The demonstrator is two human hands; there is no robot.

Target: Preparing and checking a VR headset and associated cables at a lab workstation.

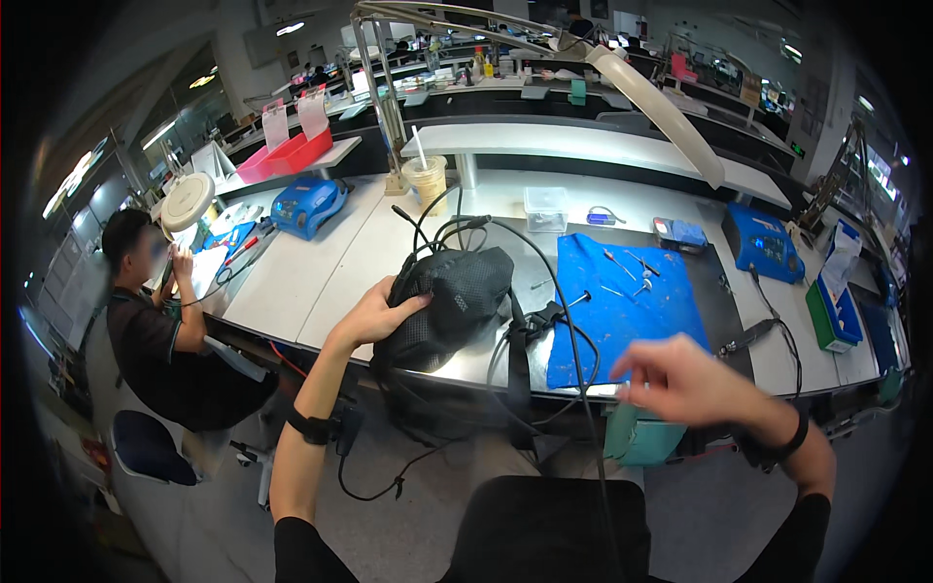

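My left hand grips the left side of a black pouch bag, its thumb lying across the textured fabric. The bag rests at the table's front edge, with black cables looping out of its top. A black strap with a buckle hangs from its right side over the edge. My right hand is raised in front of the lower right corner of a blue mat. Its fingers are loosely bent and slightly blurred, and nothing shows in them. On the mat lie several small metal tool bits.
Behind the bag stand a drink cup with a straw and a clear plastic box. Blue machines sit on both sides. A lamp arm reaches overhead. At the left, a co-worker sits working.
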